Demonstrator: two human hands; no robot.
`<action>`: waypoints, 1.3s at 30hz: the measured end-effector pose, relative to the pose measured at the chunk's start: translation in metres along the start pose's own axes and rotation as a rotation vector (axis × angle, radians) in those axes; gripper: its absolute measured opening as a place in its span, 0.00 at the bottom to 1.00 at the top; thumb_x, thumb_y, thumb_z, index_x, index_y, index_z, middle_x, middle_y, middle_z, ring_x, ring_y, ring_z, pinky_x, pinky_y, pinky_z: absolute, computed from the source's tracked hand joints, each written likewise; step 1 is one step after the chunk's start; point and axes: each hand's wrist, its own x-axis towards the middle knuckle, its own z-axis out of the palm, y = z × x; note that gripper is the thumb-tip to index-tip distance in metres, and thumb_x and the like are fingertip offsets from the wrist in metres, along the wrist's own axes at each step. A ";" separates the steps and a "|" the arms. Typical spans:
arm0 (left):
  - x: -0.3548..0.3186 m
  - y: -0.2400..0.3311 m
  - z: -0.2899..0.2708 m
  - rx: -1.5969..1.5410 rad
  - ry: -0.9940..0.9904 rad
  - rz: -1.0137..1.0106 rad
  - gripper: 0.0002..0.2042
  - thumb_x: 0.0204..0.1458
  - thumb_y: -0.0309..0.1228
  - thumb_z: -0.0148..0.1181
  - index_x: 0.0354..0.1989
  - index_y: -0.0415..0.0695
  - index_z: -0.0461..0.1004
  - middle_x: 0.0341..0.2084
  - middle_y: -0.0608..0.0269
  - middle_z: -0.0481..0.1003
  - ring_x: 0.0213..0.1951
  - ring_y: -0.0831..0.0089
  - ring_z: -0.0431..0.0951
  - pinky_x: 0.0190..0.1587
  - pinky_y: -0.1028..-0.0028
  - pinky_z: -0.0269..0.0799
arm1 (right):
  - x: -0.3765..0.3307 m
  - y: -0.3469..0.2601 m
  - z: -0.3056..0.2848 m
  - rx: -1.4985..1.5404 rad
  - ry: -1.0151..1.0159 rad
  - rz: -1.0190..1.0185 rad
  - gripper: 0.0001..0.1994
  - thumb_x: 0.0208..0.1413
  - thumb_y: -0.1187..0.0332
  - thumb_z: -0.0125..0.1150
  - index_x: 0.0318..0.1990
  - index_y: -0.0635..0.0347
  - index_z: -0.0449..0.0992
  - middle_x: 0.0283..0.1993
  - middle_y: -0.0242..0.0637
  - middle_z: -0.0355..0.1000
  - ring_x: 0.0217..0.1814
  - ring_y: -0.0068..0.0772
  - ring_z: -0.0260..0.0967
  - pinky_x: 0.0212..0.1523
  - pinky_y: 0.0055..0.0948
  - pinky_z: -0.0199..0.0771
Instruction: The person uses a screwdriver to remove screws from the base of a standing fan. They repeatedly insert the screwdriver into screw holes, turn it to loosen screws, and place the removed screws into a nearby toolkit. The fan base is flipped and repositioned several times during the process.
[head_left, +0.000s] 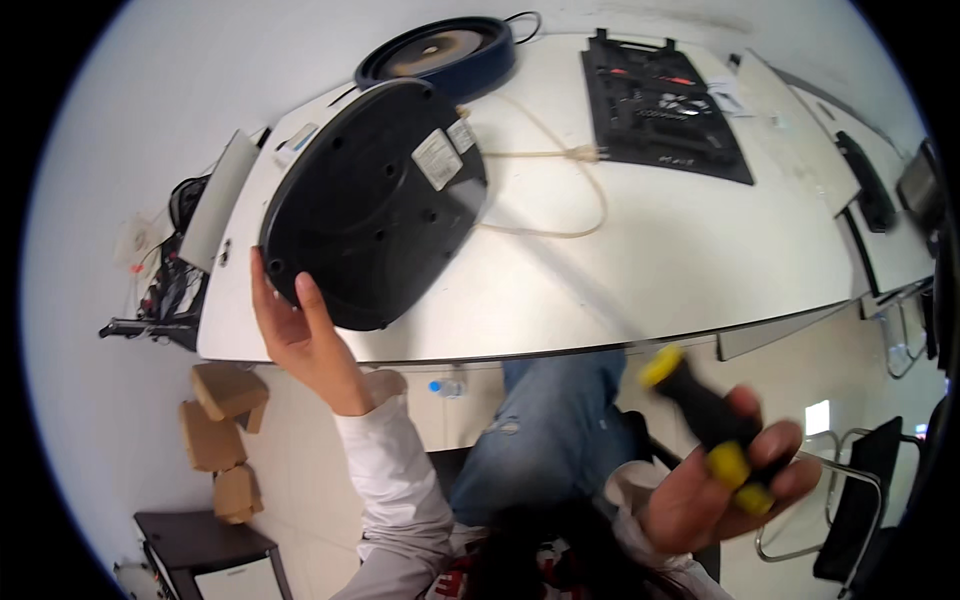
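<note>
A black, rounded appliance base [350, 230] is tipped up on the white table, its underside with screw holes and white labels facing me. My left hand [305, 340] grips its lower left edge, thumb on the underside and fingers round the rim. In my right hand [700, 500], in front of the table's near edge, is a screwdriver [700, 405] with a black and yellow handle. Its blurred shaft points up and left toward the base. A pale cord [570, 232] loops on the table to the right of the base, with a plug at its end.
A round dark blue appliance part [490, 65] lies behind the base. An open black tool case [665, 125] lies at the back right. Cardboard boxes [215, 450] and a dark cabinet [215, 545] stand at the lower left. Black chairs [862, 490] are at the right.
</note>
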 end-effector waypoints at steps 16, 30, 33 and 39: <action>-0.051 0.045 0.102 0.027 -0.928 0.338 0.12 0.47 0.21 0.55 0.42 0.40 0.75 0.40 0.54 0.75 0.47 0.52 0.73 0.49 0.64 0.68 | 0.000 0.064 -0.128 -0.191 0.764 0.273 0.11 0.58 0.77 0.51 0.46 0.63 0.59 0.53 0.46 0.65 0.59 0.49 0.63 0.60 0.36 0.68; -0.103 0.008 0.233 0.112 -1.337 0.301 0.30 0.53 0.30 0.49 0.65 0.46 0.49 0.66 0.57 0.48 0.68 0.56 0.42 0.63 0.45 0.42 | -0.001 0.075 -0.130 -0.259 0.753 0.336 0.13 0.56 0.78 0.53 0.45 0.58 0.58 0.52 0.44 0.64 0.60 0.44 0.63 0.57 0.32 0.66; -0.110 0.004 0.236 0.153 -1.367 0.344 0.30 0.53 0.29 0.49 0.66 0.47 0.47 0.65 0.58 0.49 0.68 0.55 0.43 0.64 0.47 0.39 | -0.002 0.075 -0.131 -0.302 0.729 0.340 0.13 0.56 0.78 0.54 0.45 0.59 0.58 0.52 0.44 0.64 0.59 0.45 0.63 0.58 0.33 0.65; -0.111 0.002 0.237 0.163 -1.375 0.360 0.30 0.53 0.31 0.47 0.65 0.46 0.48 0.64 0.58 0.52 0.67 0.58 0.46 0.65 0.49 0.38 | 0.001 0.073 -0.131 -0.295 0.704 0.348 0.13 0.56 0.76 0.54 0.45 0.60 0.57 0.51 0.45 0.65 0.59 0.45 0.63 0.60 0.35 0.63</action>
